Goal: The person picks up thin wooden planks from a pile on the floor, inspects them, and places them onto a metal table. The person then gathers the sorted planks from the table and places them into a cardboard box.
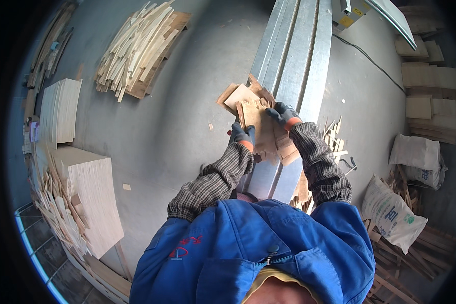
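My left hand (243, 134), in a dark glove with an orange cuff, grips the near-left edge of a thin wood offcut (255, 117) with a ragged end. From the right, my right hand (285, 114), gloved alike, closes on the far-right side of the same offcut. More thin wood pieces (241, 96) lie loosely fanned beneath and beyond it, and others (283, 147) stick out on the near right. They rest over the long grooved metal machine bed (294, 61). Both sets of fingers are partly hidden by the gloves' angle and the wood.
A pile of wood strips (137, 48) lies on the floor at far left. Stacked sheets (88, 197) stand at left beside leaning scraps. White woven sacks (394, 213) and boards (435, 76) line the right. A cable (372, 61) crosses the floor; strips (334, 137) lie beside the bed.
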